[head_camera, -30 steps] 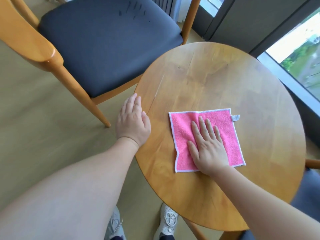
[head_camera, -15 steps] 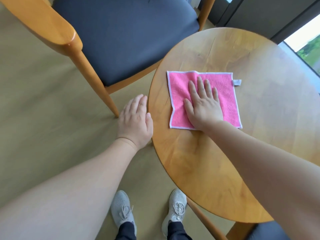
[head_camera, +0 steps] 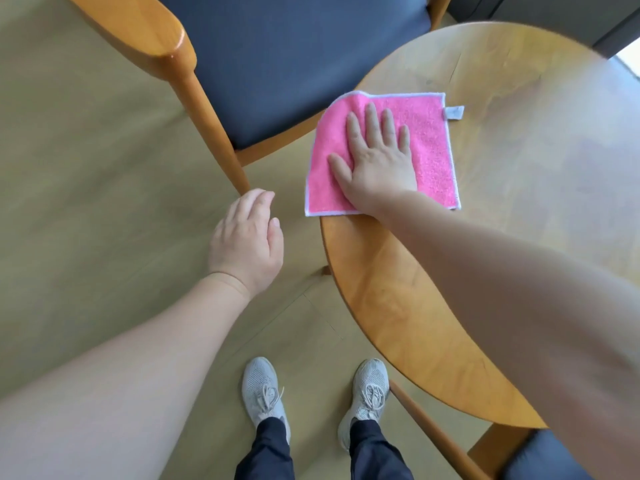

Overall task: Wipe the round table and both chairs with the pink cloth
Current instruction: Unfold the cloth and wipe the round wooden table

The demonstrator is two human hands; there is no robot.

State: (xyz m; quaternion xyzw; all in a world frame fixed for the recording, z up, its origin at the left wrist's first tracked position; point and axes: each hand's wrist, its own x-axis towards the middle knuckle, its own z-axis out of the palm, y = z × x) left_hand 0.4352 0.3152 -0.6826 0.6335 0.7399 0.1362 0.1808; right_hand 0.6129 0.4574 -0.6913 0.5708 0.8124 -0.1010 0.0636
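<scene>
One pink cloth (head_camera: pixel 429 147) (now overhanging table edge)

I see a bright pink terry cloth (head_camera: pixel 429 147) edged in white on the honey-brown round wooden table (head_camera: pixel 540 188). Beside the table, the wooden chair (head_camera: pixel 194 95) has a dark navy seat; my shoes (head_camera: pixel 261 389) are pale grey.

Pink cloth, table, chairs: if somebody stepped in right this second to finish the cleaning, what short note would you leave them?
Right hand: flat, fingers straight, pressing the cloth on the table at its edge nearest the chair; the cloth's left side overhangs the rim.
Left hand: relaxed, holding nothing, off the table above the floor, near the chair's front leg.
Done: table wiping is under way; how much is covered cannot be told.
Left: finish the table top, then wipe this chair and the second chair, only a corner of which shows at lower right.
</scene>
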